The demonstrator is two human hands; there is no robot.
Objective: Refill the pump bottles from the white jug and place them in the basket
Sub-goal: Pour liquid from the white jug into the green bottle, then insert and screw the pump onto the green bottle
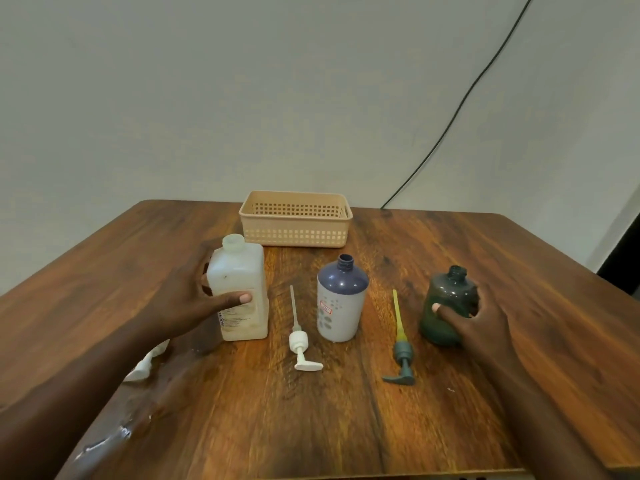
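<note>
Wooden table (346,427) against a pale wall, black cable (460,105) hanging down behind it. At the far edge, a beige basket (295,233), nothing visible inside. Nearer, 3 containers standing upright in a row, all uncapped: white jug (242,271) on the left, blue-and-white bottle (341,306) in the middle, dark green bottle (446,296) on the right.

Left hand (187,299) wrapped around the white jug, thumb across its front, fingers behind. Right hand (474,323) gripping the dark green bottle low on its body, thumb on the front face.

2 pumps lying flat on the table: white pump (300,344) between jug and middle bottle, grey pump (401,351) with a yellowish tube between the 2 bottles. Another white object (143,367) partly hidden under the left forearm; cannot tell what. Wet smears (104,441) near the front left edge.
</note>
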